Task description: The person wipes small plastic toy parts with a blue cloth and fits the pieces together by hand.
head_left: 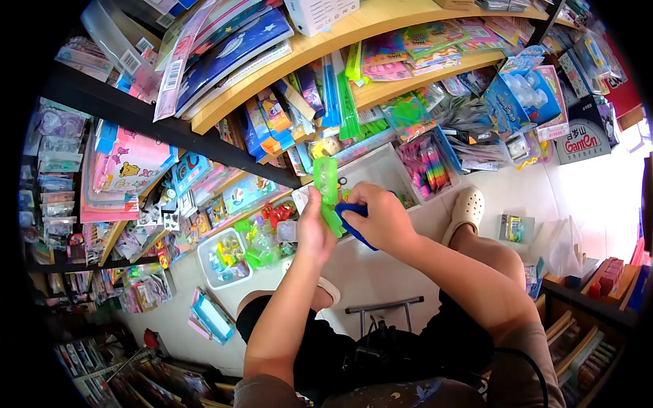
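In the middle of the head view, my left hand (315, 228) is closed on a long, translucent green plastic piece (326, 178) that stands up past the fingertips; its exact kind I cannot make out. Just to the right, my right hand (378, 216) grips a dark blue cloth (360, 234). The cloth is against or very close to the lower part of the green piece, and the fingers partly cover it. Beyond both hands sits a white plastic bin (391, 160) on the floor, partly hidden by my right hand.
Packed wooden shelves (381, 13) curve across the front. A bin of rainbow-coloured items (430, 166) adjoins the white one. At left stands a small white basket (216, 275) of small toys. My shoe (466, 212), a plastic bag (559, 243) and stationery packs (212, 316) are on the floor.
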Available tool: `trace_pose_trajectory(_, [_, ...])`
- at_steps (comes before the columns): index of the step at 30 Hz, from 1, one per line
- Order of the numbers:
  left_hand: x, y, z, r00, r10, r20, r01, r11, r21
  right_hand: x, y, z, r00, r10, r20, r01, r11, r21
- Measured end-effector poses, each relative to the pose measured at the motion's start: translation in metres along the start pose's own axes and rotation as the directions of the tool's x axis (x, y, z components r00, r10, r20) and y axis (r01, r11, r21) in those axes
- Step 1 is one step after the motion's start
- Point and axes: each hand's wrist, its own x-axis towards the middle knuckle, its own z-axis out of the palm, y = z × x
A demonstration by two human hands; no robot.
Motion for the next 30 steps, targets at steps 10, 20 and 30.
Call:
trace_pose_trajectory(10, [0.007, -0.012, -0.020, 0.982, -0.187, -0.024, 0.182, 0.976, -0.120, -0.014, 0.018, 0.028, 0.998, -0.061, 0.023, 0.062, 0.997, -0.039])
trace_pose_trajectory(20, [0.003, -0.012, -0.019, 0.960, -0.273, -0.060, 0.274, 0.962, 0.017, -0.006, 0.037, 0.021, 0.975, 0.027, 0.220, -0.030, 1.000, 0.009])
trace_pose_trajectory(30, [0.005, -0.011, -0.033, 0.884, -0.460, -0.079, 0.464, 0.884, 0.049, -0.012, 0.037, 0.017, 0.863, 0.054, 0.503, -0.022, 0.997, -0.070])
